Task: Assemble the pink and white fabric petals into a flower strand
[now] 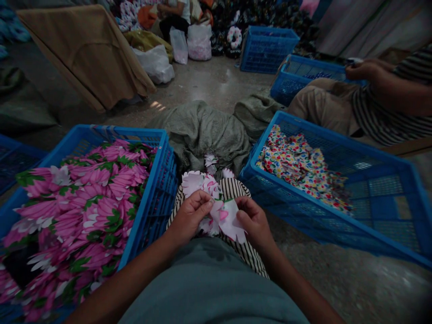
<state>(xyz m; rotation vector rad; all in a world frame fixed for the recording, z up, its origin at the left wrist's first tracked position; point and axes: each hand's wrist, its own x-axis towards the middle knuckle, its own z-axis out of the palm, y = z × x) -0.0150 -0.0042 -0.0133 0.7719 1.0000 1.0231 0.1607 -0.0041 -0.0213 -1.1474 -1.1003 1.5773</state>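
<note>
Over my lap, my left hand (194, 211) and my right hand (253, 220) pinch opposite sides of a white fabric petal piece (231, 222) with pink marks and a green edge. The fingers of both hands are closed on it. More white and pink petal pieces (195, 183) lie on my striped trousers (236, 189), just beyond my left hand. To the left, a blue crate (162, 157) is heaped with pink and green petal pieces (97, 193). On the right, another blue crate (303, 184) holds a pile of colourful dotted pieces (300, 162).
A grey-green sack (209, 126) lies on the floor ahead. A seated person in a striped top (381, 103) is beyond the right crate. Further off are a brown-covered stand (91, 54), more blue crates (266, 47), white bags (199, 42) and another person (175, 15).
</note>
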